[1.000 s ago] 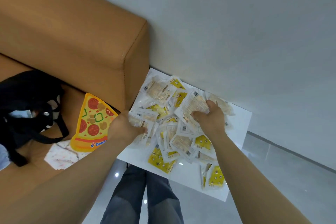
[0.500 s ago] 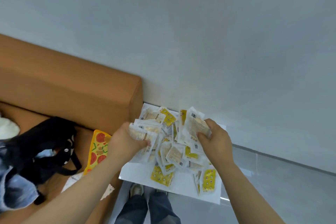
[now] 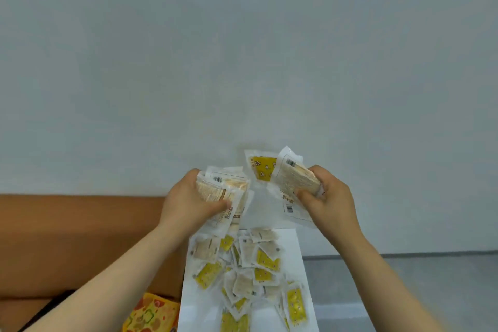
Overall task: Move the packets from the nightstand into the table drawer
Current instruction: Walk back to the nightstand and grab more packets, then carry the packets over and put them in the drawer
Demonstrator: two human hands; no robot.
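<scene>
Head view, looking down past two bare forearms. In the left hand [image 3: 188,202], held up over the far left corner of the nightstand [image 3: 199,302], a thick stack of beige packets [image 3: 223,188], clamped between fingers curled round the far side and a thumb pressed across the near face. In the right hand [image 3: 331,197], at about the same height and well apart from the left, a second stack [image 3: 296,178], pinched the same way with the thumb on the near side; one yellow packet [image 3: 262,167] fanning out at its far left edge, one white packet hanging loose beneath the palm. Between the two bundles, a clear gap, with only the pale wall [image 3: 242,62] behind. Below, on the white nightstand top, a loose heap of packets [image 3: 248,272], yellow and beige mixed and overlapping, crowded toward the middle and right. Some close to the right edge, one yellow one cut off by the bottom of the frame. Along the left edge of the top, a bare white strip. Flush against that left edge, a tan padded furniture block [image 3: 80,237], and just beside the near left corner, a pizza-slice-shaped item [image 3: 151,315]. To the right of the nightstand, open grey floor [image 3: 404,291] running back to the foot of the wall.
</scene>
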